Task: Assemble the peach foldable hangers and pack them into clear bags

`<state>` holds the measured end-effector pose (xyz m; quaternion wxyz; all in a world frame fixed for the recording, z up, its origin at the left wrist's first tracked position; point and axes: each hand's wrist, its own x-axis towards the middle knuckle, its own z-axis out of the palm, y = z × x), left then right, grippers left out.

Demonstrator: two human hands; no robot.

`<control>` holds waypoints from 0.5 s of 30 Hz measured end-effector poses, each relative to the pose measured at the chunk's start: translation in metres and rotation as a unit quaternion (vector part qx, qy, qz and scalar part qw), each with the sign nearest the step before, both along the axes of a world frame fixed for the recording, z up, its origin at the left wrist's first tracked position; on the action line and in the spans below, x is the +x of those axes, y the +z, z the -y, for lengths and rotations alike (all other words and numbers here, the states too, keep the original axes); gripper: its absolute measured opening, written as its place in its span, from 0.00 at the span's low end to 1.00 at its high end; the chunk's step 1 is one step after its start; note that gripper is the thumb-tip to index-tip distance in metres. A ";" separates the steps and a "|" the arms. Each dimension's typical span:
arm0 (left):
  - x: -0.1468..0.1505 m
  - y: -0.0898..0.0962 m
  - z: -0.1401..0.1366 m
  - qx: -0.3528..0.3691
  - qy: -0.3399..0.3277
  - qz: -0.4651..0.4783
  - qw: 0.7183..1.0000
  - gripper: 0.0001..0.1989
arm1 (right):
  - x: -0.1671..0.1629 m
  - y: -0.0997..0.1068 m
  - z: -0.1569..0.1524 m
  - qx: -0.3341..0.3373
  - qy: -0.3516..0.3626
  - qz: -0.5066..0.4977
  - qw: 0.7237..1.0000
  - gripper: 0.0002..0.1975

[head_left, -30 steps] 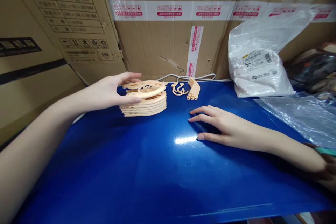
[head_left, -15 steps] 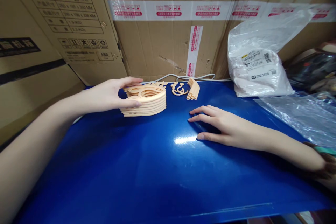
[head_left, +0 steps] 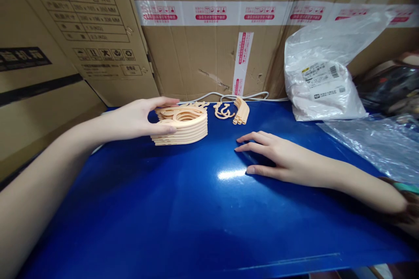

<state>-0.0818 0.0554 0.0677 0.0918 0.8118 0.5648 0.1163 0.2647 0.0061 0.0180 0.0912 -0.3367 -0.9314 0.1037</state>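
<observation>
The stack of peach plastic pieces (head_left: 187, 135) sits toward the back of the blue surface (head_left: 170, 209); its top piece (head_left: 193, 121), tilted up a second ago, now lies flat, apparently joining the others. The left hand (head_left: 139, 115) has its grip around the stack's left end, though I cannot tell whether it presses. Farther right, the right hand (head_left: 278, 157) holds nothing, its grip apart.

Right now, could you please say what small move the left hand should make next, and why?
Perhaps ease the left hand off the stack of beige pieces: the layers look closely aligned, and the thumb lies at their near edge.
</observation>
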 end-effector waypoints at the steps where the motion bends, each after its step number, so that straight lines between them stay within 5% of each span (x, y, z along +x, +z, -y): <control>1: 0.000 0.000 0.000 -0.002 0.003 -0.001 1.000 0.41 | 0.000 0.000 0.000 0.000 0.000 -0.003 1.000 0.24; 15: 0.001 0.000 0.000 -0.017 -0.006 0.012 1.000 0.40 | 0.000 0.001 0.001 0.000 0.000 -0.004 1.000 0.24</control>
